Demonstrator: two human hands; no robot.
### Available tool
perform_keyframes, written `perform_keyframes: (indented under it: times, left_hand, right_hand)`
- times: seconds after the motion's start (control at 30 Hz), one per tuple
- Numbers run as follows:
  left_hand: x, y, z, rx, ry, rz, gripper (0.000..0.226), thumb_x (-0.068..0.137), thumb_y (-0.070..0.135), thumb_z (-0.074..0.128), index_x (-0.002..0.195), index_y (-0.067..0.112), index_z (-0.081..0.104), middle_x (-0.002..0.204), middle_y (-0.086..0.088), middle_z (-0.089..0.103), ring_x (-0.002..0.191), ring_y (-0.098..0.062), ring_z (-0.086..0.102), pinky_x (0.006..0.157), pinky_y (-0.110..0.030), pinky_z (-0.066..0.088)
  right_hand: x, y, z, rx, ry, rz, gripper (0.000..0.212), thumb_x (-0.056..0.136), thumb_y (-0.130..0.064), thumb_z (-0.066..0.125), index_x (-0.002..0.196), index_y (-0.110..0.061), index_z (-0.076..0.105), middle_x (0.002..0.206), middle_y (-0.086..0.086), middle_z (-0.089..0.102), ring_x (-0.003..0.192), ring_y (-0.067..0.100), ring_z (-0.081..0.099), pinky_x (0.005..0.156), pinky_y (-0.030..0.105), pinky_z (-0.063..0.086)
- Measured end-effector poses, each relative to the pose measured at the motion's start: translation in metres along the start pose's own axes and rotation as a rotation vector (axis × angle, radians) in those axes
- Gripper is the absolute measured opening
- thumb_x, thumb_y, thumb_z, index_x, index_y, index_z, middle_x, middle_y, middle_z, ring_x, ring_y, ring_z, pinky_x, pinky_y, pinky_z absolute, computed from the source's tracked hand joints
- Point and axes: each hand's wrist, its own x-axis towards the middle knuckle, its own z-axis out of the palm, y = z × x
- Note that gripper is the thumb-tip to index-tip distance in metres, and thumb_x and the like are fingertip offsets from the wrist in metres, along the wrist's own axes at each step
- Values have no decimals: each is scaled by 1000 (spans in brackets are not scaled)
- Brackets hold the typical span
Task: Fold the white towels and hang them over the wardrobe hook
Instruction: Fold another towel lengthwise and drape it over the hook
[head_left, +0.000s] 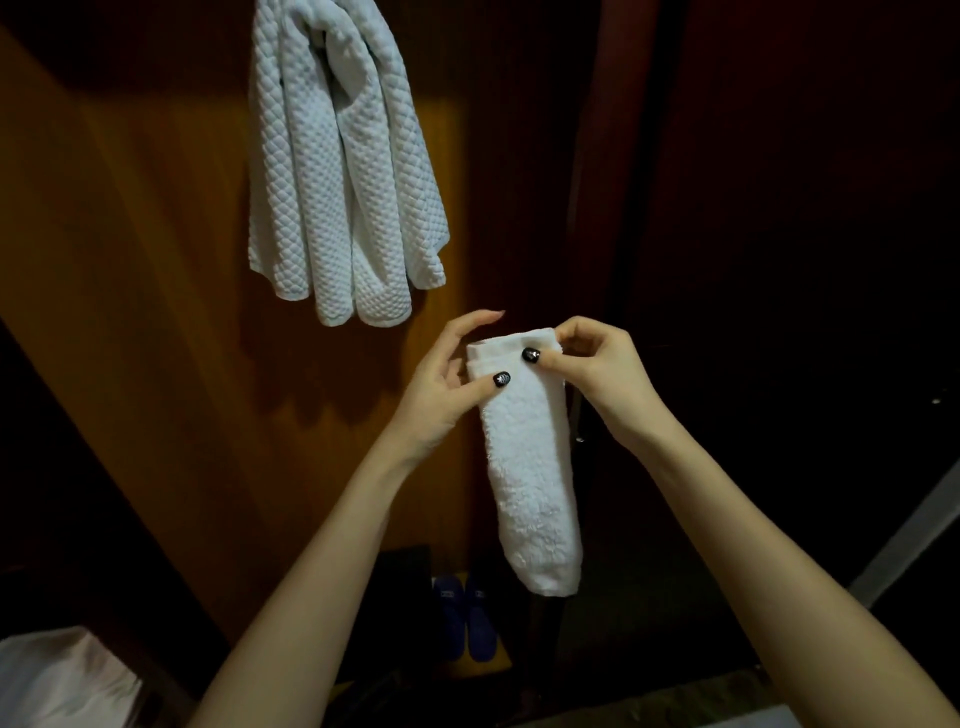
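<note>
Bare L forearm (311, 571) & R forearm (753, 545) come in from 7 and 5 o'clock, closest to the lens, converging just past centre. L hand (441, 384) sits at 9 o'clock of a fluffy white towel (535, 467). Its dark-nailed thumb presses on the front near the top-left edge and the other fingers curve up behind that corner, pinching the edge; fingertips poke above the hem. R hand (602, 374) is at 3 o'clock of the towel's top, w/ thumb on the front and curled fingers over the top-right corner, pinching the upper hem. The two thumb tips sit close together on the cloth.

The towel is folded into a long narrow strip, held in mid-air. It hangs down toward 6 o'clock w/ a rounded fold at the bottom, touching nothing but the hands.

At 11 o'clock from the hands, a quilted white towel (337, 171) hangs in several folds against an orange-brown wardrobe panel (130, 260). Its top is cut off by the frame edge, so can't see what holds it. Its lower ends stop just above the L fingertips, apart from them. A dark door (779, 208) fills the 1–4 o'clock side. Low at 6 o'clock are blue slippers (465, 618), side by side, in shadow. In the 8 o'clock corner is a pale cloth-like thing (57, 680), too blurry to ID.
</note>
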Motion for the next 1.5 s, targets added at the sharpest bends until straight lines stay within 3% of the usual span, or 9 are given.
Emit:
perform_keyframes:
  times: [0.2, 0.33, 0.63, 0.77, 0.9, 1.03, 1.23, 1.37, 1.5]
  left_hand:
    - [-1, -6, 10, 47, 70, -4, 45, 97, 10, 51, 133, 33, 36, 103, -8, 67, 87, -19, 67, 74, -29, 55]
    - [5, -2, 11, 63, 86, -31, 55, 99, 16, 50, 144, 36, 25, 135, -19, 51, 112, -25, 62, 91, -35, 52]
    - [4, 3, 11, 104, 65, 16, 62, 93, 27, 56, 141, 50, 24, 154, -4, 31, 139, -23, 37, 110, -46, 37]
    - [-14, -10, 20, 80, -24, 13, 60, 91, 2, 60, 136, 38, 43, 142, 21, 45, 131, -2, 43, 99, -19, 43]
    - [-21, -21, 26, 170, 14, -20, 31, 87, -2, 63, 109, 20, 68, 108, 24, 68, 111, 3, 59, 88, -9, 43]
    - [-10, -13, 25, 196, 191, 47, 32, 87, -2, 62, 99, 28, 69, 103, 22, 68, 107, 2, 60, 90, -14, 43]
    - [12, -1, 6, 194, 327, 77, 29, 92, 2, 57, 109, 26, 61, 122, 7, 59, 124, -13, 51, 109, -48, 39]
    - [17, -2, 11, 143, 356, 54, 31, 94, 2, 54, 115, 24, 57, 128, 6, 55, 129, -13, 45, 112, -47, 34]
    - [18, -2, 24, 157, 371, 46, 34, 95, 3, 51, 118, 29, 52, 131, 10, 51, 129, -3, 42, 114, -37, 31]
  right_hand:
    - [2, 1, 0, -78, 3, -1, 16, 82, -12, 76, 82, 0, 65, 81, 10, 70, 73, 15, 67, 67, 27, 54]
    - [0, 0, 3, -75, 35, -15, 19, 82, -12, 76, 83, 2, 63, 86, 16, 72, 79, 23, 71, 68, 30, 57]
    - [0, -7, 2, -55, 51, -53, 19, 82, -15, 76, 82, -4, 61, 73, 21, 63, 68, 27, 64, 61, 36, 54]
    - [9, -7, 2, 21, 189, -8, 22, 82, -17, 76, 76, -12, 56, 59, 0, 56, 60, 17, 55, 54, 26, 44]
    - [16, -8, 1, 64, 242, 26, 25, 84, -21, 75, 75, -12, 53, 73, 13, 56, 70, 24, 56, 60, 34, 44]
    - [11, -5, -1, 107, 155, 41, 20, 94, -23, 62, 81, -11, 54, 77, 8, 55, 62, 15, 55, 57, 27, 43]
    - [-21, 19, -8, -57, -73, 45, 16, 99, -21, 54, 88, -12, 62, 86, 4, 59, 81, 14, 57, 76, 29, 45]
    - [-32, 23, -8, -100, -85, 30, 16, 99, -27, 53, 97, -15, 64, 86, -8, 64, 72, -4, 59, 63, 10, 44]
    - [-37, 24, -6, -83, -140, 61, 10, 92, -27, 65, 95, -17, 66, 90, -10, 70, 84, 5, 68, 69, 18, 51]
